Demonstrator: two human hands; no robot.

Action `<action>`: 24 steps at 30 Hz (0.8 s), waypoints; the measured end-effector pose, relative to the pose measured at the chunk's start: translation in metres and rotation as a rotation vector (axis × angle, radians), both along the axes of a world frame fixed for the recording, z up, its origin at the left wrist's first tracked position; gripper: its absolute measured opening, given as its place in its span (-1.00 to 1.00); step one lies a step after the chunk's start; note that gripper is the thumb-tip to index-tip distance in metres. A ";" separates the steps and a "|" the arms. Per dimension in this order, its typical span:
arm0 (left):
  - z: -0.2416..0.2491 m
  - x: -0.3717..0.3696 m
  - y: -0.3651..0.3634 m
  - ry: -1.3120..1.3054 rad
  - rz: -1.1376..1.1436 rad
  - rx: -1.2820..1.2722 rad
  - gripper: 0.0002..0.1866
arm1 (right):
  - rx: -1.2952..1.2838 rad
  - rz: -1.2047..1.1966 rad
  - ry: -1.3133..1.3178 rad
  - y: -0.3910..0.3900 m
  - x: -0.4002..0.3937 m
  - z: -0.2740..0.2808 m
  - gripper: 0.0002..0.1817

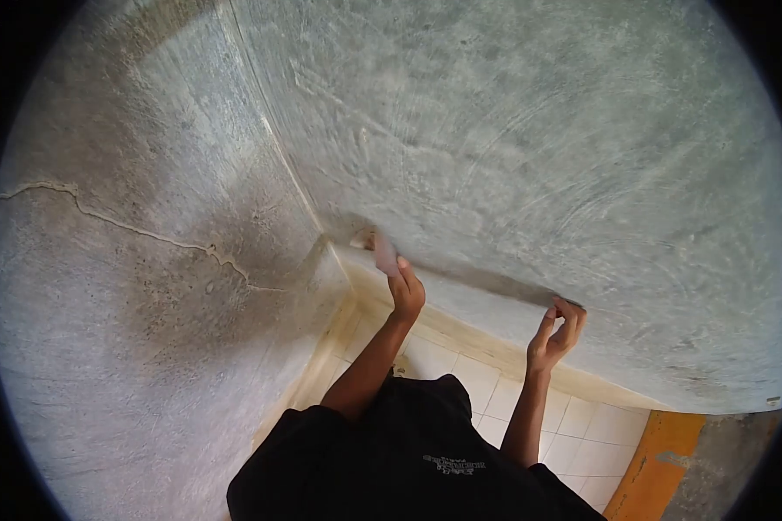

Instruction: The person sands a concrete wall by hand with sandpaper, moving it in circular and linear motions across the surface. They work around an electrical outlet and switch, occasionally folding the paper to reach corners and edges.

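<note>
Between the thumb and fingers of my left hand is a thin pinkish-brown flat piece, held against the grey wall near the corner. A small pale patch shows on the wall just left of that piece. Farther right, my right hand has its fingers bent together and touches the wall at the end of a dark horizontal band. Anything between those fingertips is too small to make out.
A second wall with a long crack meets the grey wall at the left corner. Below are white floor tiles, with an orange strip at lower right.
</note>
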State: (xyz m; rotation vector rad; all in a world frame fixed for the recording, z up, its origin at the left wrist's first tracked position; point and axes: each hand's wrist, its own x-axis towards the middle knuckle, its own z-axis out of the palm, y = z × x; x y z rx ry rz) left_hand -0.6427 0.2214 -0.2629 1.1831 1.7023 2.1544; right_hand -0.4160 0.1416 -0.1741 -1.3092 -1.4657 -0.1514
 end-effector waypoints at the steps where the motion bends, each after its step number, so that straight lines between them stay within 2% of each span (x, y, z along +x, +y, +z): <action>1: -0.017 -0.001 0.000 0.187 0.008 0.070 -0.45 | -0.029 -0.004 -0.026 -0.001 0.000 0.000 -0.84; 3: -0.053 -0.010 0.017 -0.445 -0.056 -0.123 -0.40 | -0.047 0.023 -0.017 -0.003 0.002 0.002 -0.82; 4: -0.053 -0.016 0.023 -0.755 -0.087 -0.211 -0.37 | -0.048 0.036 -0.006 -0.002 0.001 0.002 -0.82; 7: -0.038 -0.011 0.006 0.021 0.015 -0.123 -0.32 | -0.027 0.022 -0.011 0.001 0.003 -0.002 -0.83; 10: -0.087 -0.028 0.019 -0.660 -0.155 -0.256 -0.31 | -0.045 0.008 -0.006 -0.001 0.003 -0.003 -0.82; 11: -0.093 -0.031 0.024 -0.741 -0.090 -0.224 -0.30 | -0.055 0.014 0.010 -0.003 0.000 -0.003 -0.82; 14: -0.019 -0.029 -0.002 0.228 -0.024 -0.068 -0.27 | -0.052 0.014 0.021 0.000 0.000 0.001 -0.83; 17: -0.059 -0.039 0.015 -0.696 -0.197 -0.339 -0.30 | -0.063 0.010 -0.005 -0.002 0.000 0.001 -0.83; 23: -0.028 -0.024 0.009 -0.356 -0.058 -0.296 -0.27 | -0.071 0.015 -0.001 -0.003 -0.001 0.005 -0.82; 24: -0.029 -0.024 0.010 -0.383 -0.069 -0.266 -0.26 | -0.069 0.018 0.009 -0.002 -0.001 0.004 -0.82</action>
